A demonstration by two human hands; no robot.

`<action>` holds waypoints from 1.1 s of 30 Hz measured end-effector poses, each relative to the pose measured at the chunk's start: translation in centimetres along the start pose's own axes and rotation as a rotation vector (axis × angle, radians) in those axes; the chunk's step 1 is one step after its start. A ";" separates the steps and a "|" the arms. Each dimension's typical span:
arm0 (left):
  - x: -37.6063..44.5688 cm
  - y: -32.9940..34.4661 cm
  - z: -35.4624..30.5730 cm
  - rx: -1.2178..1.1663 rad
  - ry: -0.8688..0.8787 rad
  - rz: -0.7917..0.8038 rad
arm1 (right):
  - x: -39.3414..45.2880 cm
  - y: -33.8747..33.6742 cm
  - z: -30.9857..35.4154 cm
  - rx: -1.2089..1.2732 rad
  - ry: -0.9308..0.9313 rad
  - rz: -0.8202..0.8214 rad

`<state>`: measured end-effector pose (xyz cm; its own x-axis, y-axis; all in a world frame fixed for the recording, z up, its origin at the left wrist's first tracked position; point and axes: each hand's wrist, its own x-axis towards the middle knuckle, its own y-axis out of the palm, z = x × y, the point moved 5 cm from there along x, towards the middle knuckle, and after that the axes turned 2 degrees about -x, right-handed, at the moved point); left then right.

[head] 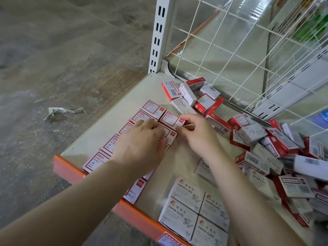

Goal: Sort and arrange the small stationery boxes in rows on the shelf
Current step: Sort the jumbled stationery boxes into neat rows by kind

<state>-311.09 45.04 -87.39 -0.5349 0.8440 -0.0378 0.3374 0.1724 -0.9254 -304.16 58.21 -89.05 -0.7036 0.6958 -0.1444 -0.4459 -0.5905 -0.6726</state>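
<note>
Where both hands [170, 137] meet, one red-bordered paper-clip box [166, 130] between fingertips.

Beige shelf [113, 121] with orange front lip. Red-bordered paper clip boxes [152, 108] in rows at 9 o'clock; four white paper clip boxes [186, 192] at 6; loose staples boxes [186, 94] at 12; jumbled box pile [276, 157] at 3.

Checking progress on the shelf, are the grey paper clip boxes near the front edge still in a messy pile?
No, the grey paper clip boxes lie flat in a tidy block by the orange shelf edge.
</note>
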 end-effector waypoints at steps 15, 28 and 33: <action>0.0 0.0 -0.4 0.018 0.016 -0.029 | 0.2 -0.7 -0.4 -0.057 -0.045 -0.070; 0.4 0.1 -1.1 0.029 0.111 -0.045 | 1.0 -2.9 -1.3 -0.210 -0.005 -0.228; 0.7 0.9 -1.2 0.015 0.117 0.017 | 2.1 -2.9 -1.6 -0.224 -0.009 -0.221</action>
<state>-310.21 46.39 -87.78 -0.4349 0.9004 -0.0103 0.3336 0.1504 -0.9306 -303.46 62.05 -88.60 -0.6085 0.7930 0.0293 -0.4569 -0.3198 -0.8301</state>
